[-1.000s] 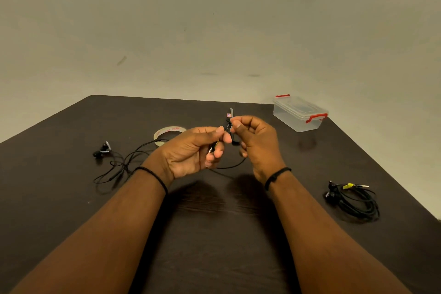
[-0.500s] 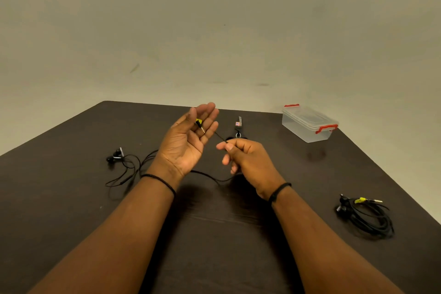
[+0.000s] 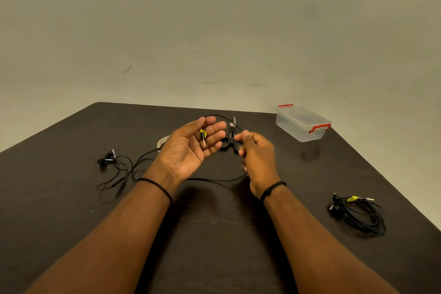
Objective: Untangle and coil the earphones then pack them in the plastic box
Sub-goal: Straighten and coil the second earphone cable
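Plain beige wall stands behind the dark brown wooden tabletop (image 3: 71, 210), where a clear plastic box with red latches (image 3: 301, 125) sits closed at the far right corner. Over the middle, the left hand (image 3: 191, 148) lies palm-up, fingers spread, the yellow-collared jack plug (image 3: 203, 136) across them. The right hand (image 3: 256, 155) pinches the thin black earphone cable (image 3: 223, 117), which trails to earbuds (image 3: 106, 157) near the left edge; a second coiled black earphone set (image 3: 360, 216) lies by the right edge.

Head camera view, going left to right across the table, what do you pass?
Earbuds → left hand with the yellow jack plug → right hand pinching the cable → plastic box → coiled earphones.
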